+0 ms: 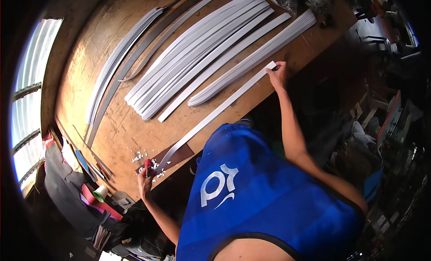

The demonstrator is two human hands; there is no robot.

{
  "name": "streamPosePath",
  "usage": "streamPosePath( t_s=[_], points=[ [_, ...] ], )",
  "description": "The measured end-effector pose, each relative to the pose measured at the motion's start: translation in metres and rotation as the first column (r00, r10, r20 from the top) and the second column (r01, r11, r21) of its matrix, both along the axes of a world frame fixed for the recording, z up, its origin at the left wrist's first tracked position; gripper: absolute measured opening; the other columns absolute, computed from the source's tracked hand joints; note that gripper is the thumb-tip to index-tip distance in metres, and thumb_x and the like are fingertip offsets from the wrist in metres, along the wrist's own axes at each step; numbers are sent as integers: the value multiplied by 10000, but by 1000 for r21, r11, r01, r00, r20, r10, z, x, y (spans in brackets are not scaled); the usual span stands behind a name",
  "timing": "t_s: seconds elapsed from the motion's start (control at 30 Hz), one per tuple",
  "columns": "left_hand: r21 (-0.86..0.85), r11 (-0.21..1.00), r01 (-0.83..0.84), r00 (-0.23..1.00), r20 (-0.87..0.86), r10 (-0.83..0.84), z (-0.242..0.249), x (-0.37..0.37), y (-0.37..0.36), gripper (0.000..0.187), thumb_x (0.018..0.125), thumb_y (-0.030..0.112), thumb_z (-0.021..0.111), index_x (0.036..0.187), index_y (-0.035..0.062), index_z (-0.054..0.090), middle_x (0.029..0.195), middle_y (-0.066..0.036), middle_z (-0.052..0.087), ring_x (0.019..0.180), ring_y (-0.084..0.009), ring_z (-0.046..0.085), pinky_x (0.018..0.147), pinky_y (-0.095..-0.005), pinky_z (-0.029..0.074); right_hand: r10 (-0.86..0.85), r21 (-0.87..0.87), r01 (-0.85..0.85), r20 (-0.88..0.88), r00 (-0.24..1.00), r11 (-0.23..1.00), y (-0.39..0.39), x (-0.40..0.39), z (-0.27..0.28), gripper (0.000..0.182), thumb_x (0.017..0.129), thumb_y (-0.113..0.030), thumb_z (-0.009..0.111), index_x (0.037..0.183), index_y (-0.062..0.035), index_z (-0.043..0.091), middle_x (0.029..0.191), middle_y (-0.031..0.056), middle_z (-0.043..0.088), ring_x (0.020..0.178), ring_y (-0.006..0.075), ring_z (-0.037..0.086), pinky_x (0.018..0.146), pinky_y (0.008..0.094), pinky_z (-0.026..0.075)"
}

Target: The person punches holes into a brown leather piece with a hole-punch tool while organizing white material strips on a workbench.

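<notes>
A long narrow white strip [220, 109] runs slantwise along the near side of the wooden table. My right hand [279, 75] pinches its far end between thumb and fingers. At the strip's near end, my left hand [144, 183] is closed around a small tool with a red handle [148, 164]; its working tip is too small to make out. Beneath this end lies a dark brown board [180, 154] at the table edge. Small white scraps [139, 157] are scattered around the tool and board.
A thick pile of white strips [193, 59] lies on the table [112, 157], with another bundle [256, 59] nearer me. Thin strips [121, 54] and a grey band [130, 61] lie at the left. A cup [100, 193] and dark material [67, 175] sit lower left.
</notes>
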State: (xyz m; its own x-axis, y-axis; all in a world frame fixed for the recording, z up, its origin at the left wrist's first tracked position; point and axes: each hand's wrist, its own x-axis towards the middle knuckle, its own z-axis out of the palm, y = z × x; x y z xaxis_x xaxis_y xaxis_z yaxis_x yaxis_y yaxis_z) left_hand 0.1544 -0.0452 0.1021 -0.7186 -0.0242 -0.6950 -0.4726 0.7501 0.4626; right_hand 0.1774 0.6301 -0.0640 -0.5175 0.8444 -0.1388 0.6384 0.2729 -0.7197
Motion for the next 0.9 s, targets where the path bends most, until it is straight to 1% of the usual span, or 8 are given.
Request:
streamPosePath(
  t_s=[0.1, 0.23, 0.33, 0.5, 0.57, 0.67, 0.73, 0.9],
  points=[
    [46, 999, -17, 999, -29, 18, 0, -2, -5, 152, 833, 113, 756, 944, 40, 680, 826, 25, 610, 776, -106, 563, 715, -284, 444, -25, -295, -17, -137, 990, 955, 17, -5, 20, 426, 792, -70, 800, 1140, -12, 562, 919, 35, 603, 851, 123, 584, 753, 285, 490],
    [108, 994, 12, 997, -80, -3, 22, -16, 2, 147, 855, 150, 756, 953, 61, 692, 770, 40, 583, 695, -83, 528, 634, -265, 415, -80, -311, -28, -329, 941, 950, 63, -24, 55, 393, 825, -61, 776, 1186, 14, 639, 890, 32, 667, 811, 117, 603, 775, 275, 486],
    [14, 991, -134, 991, 15, 134, 46, -39, 28, 142, 882, 117, 739, 990, 40, 688, 831, 58, 592, 758, -66, 507, 694, -249, 410, -139, -358, -13, -395, 908, 934, 108, -63, 66, 334, 834, -104, 792, 1115, 30, 671, 904, 31, 703, 835, 107, 621, 782, 272, 485],
    [63, 990, -127, 984, -117, 134, 18, -83, 53, 190, 894, 152, 747, 1032, 30, 700, 848, 60, 597, 755, -67, 500, 692, -249, 407, -84, -336, -72, -427, 901, 939, 166, -141, 41, 326, 827, -133, 810, 1078, 32, 683, 931, 55, 721, 866, 126, 648, 807, 283, 497],
    [24, 995, -93, 987, -130, 95, 12, -104, 73, 211, 899, 152, 743, 1059, 23, 696, 884, 49, 629, 773, -67, 524, 725, -251, 431, -72, -277, -46, -400, 913, 960, 178, -169, 25, 273, 804, -166, 850, 985, -32, 696, 778, -62, 611, 628, 34, 454, 547, 229, 365],
    [124, 992, -35, 969, -240, 64, -32, -123, 70, 290, 937, 269, 720, 1117, 44, 696, 833, 48, 610, 740, -64, 512, 668, -240, 401, -43, -233, -35, -321, 946, 972, 197, -191, -3, 321, 791, -179, 860, 1023, -15, 712, 824, -12, 678, 722, 73, 551, 660, 258, 453],
    [163, 981, -108, 958, -246, 147, -42, -134, 82, 218, 927, 140, 713, 1110, 23, 696, 919, 24, 664, 833, -81, 576, 795, -269, 466, -48, -247, -11, -231, 972, 969, 202, -200, -8, 385, 785, -191, 863, 1080, 5, 714, 947, 55, 741, 857, 139, 646, 807, 300, 503],
    [199, 965, -173, 944, -245, 220, -69, -148, 87, 227, 921, 141, 725, 1117, 31, 701, 930, 8, 675, 866, -87, 603, 803, -269, 468, -40, -266, -17, -210, 977, 964, 204, -203, -15, 432, 781, -237, 866, 1116, -13, 709, 988, 67, 751, 910, 150, 663, 836, 295, 499]
  ],
)
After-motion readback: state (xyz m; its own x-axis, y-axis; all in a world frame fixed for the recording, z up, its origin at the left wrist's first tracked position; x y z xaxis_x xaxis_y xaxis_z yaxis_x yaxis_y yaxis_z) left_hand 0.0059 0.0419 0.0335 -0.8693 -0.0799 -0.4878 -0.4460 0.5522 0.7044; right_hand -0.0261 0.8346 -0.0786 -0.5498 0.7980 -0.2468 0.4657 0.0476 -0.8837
